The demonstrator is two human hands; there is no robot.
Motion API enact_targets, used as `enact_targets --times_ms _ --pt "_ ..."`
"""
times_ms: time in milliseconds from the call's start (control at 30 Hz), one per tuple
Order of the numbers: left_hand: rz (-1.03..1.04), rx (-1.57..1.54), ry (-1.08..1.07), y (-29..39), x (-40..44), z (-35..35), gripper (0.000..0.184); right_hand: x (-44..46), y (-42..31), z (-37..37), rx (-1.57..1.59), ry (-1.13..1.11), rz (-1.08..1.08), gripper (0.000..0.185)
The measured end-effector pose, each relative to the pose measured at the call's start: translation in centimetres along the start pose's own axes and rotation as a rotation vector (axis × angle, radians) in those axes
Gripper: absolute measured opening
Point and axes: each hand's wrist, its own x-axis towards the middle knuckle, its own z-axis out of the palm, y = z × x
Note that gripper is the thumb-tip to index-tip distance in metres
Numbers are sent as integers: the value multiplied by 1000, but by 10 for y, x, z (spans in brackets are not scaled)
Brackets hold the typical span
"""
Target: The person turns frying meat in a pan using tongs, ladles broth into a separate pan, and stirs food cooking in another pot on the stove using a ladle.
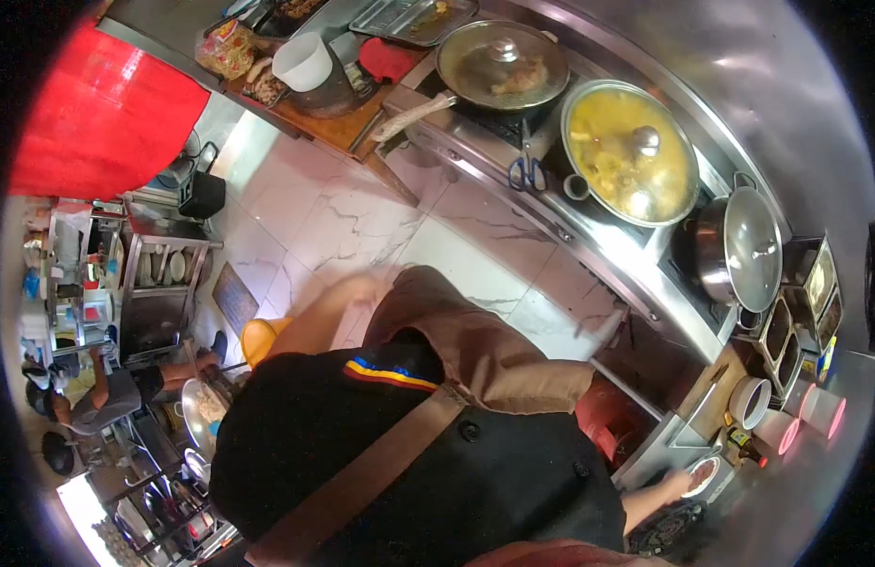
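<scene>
My right hand [675,485] reaches out from the black sleeve at the lower right. It is at the near rim of a small white bowl [704,478] that has something reddish-brown in it. The fingers are small and partly hidden against the bowl, so their grip does not show clearly. My left hand is out of sight. A black jacket [362,463] and a brown apron [494,354] fill the lower middle of the view.
A stove carries a lidded frying pan [504,66], a lidded pot of yellow food [631,151] and a steel pot [751,248]. Scissors [527,170] lie on its front edge. Pink-rimmed tubs [778,430] stand beyond the bowl. Another person [102,397] works at the left.
</scene>
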Motion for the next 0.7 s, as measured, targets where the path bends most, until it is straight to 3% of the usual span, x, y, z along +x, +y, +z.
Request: enact_targets --times_ms 33,100,133,167,200,233,267,300,333,400,467,567,600,633,667,700 --pt "-32 76 225 -1 12 -26 39 -14 -21 15 -6 -3 6 41" --pt "-35 -40 714 27 18 -110 35 -46 -58 73 -17 -33 -412 37" --pt "-6 -112 947 48 19 -156 35 -67 -74 107 510 -187 -662 36" --pt "253 -267 1124 45 58 -193 28 -144 -114 87 563 -327 -671 40" --pt "370 -186 1139 64 74 -237 32 -139 -115 153 600 -438 -816 45" --pt "489 -104 1146 84 84 -276 38 -176 -125 181 711 -581 -745 38" --pt "550 -82 1120 99 105 -307 38 -245 -140 155 558 -513 -836 36" --pt "592 167 1161 116 124 -334 43 -267 -135 195 511 -537 -833 37" --pt "622 414 1189 125 142 -351 48 -330 -145 158 455 -602 -830 38" --pt "664 525 1035 138 166 -369 53 -391 -141 149 392 -814 -802 35" --pt "531 863 807 140 183 -379 49 -421 -115 168 442 -863 -722 34" --pt "783 909 897 129 229 -407 30 -438 -54 192 394 -791 -461 37" --pt "809 790 834 129 234 -417 28 -443 -32 199 338 -774 -358 37" --pt "628 476 769 147 211 -419 25 -448 -16 192 250 -766 -297 35" --pt "668 268 844 144 223 -428 27 -455 7 195 212 -609 -358 35" --pt "708 235 946 121 283 -461 32 -460 11 180 115 -642 -336 35"
